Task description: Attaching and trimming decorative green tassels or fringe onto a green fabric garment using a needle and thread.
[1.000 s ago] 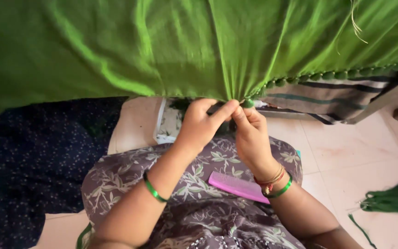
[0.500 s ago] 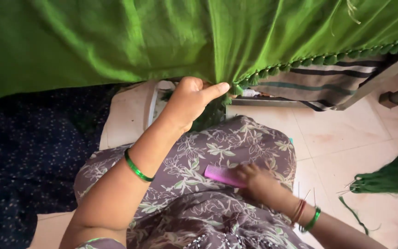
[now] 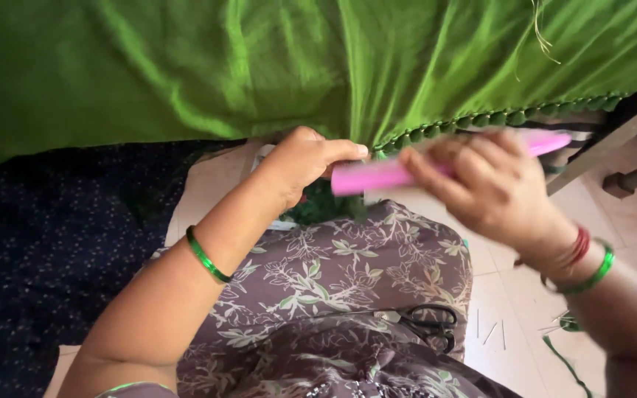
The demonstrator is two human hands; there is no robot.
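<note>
— What has moved?
— Your right hand (image 3: 492,188) has lifted the flat pink plastic comb (image 3: 436,163) from your lap, fingers closed around it.
— And the left?
— Your left hand (image 3: 305,163) pinches the far green cloth's beaded edge (image 3: 473,120), just left of the comb.

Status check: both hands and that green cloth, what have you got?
Left hand pinching green cloth at its beaded edge. Right hand holding pink comb, blurred. Black scissors on lap, apart.

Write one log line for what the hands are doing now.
left hand: pinches green cloth edge | right hand: holds flat pink plastic strip | black scissors: on lap
</note>
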